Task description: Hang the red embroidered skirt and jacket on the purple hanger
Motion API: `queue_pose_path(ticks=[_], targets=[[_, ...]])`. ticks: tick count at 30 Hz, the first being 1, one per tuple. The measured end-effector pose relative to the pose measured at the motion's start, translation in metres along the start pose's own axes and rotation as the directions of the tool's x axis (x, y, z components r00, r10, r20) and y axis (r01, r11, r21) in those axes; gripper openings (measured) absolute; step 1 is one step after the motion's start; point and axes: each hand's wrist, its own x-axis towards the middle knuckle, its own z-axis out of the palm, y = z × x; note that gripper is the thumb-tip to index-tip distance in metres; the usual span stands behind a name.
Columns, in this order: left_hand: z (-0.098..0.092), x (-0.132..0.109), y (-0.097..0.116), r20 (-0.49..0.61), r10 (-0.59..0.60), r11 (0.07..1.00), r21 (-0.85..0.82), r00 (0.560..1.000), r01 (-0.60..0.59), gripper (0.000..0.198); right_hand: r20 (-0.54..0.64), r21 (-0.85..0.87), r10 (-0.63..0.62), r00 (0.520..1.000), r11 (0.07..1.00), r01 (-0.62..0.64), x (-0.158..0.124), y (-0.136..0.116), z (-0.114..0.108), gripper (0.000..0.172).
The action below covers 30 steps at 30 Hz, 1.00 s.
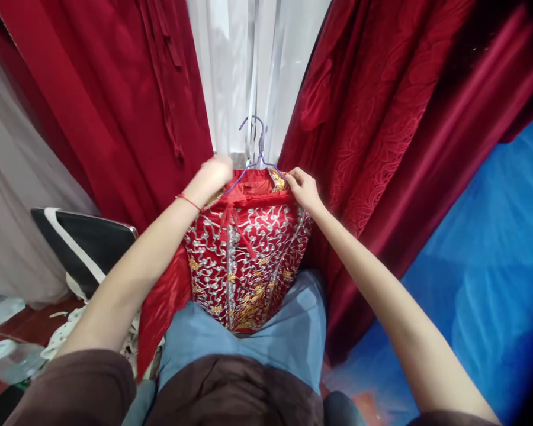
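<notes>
A red skirt (266, 260) with silver and gold embroidery hangs upright in front of my lap, its lower part against my jeans. Its waistband has thin red ties at the front, and its top opening faces me. A purple wire hanger (261, 155) rises from that opening, hook upward, with its arms spreading to both sides. My right hand (302, 188) pinches the skirt's top right edge, close to the hanger's right end. At the top left edge is my left hand (217, 173), smeared by motion; its fingers seem curled, but what they hold is hidden.
Dark red curtains or garments (377, 106) hang on the right, with more red cloth (106, 100) on the left. White strips (253, 65) hang straight ahead. A black panel with a white strap (89, 242) and a plastic bottle (15, 358) are at left, blue cloth (493, 284) at right.
</notes>
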Motion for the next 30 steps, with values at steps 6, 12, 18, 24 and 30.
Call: queue_pose_path(ticks=[6, 12, 18, 24, 30], targets=[[-0.022, 0.001, -0.072, -0.073, -0.012, 0.999, 0.053, 0.997, 0.015, 0.033, -0.009, -0.069, -0.033, 0.999, 0.997, 0.033, -0.025, -0.027, 0.008, 0.028], [-0.004, -0.001, -0.111, -0.141, 0.369, 0.916, 0.224, 0.919, -0.333, 0.034, -0.026, -0.118, -0.030, 0.999, 0.993, 0.027, -0.033, -0.039, 0.016, 0.026], [0.005, -0.010, -0.116, -0.018, 0.254, 0.893, 0.388, 0.967, -0.227, 0.038, -0.035, -0.142, -0.027, 0.999, 0.990, 0.022, -0.029, -0.040, 0.023, 0.027], [-0.011, -0.039, -0.051, 0.013, 0.070, 0.989, 0.129, 0.997, -0.071, 0.026, -0.125, -0.131, -0.041, 0.991, 0.991, 0.024, -0.023, -0.039, 0.014, 0.028], [0.023, -0.048, -0.014, -0.046, 0.140, 0.911, -0.385, 0.989, -0.147, 0.021, -0.153, -0.109, -0.044, 0.987, 0.994, 0.028, -0.023, -0.036, 0.010, 0.032]])
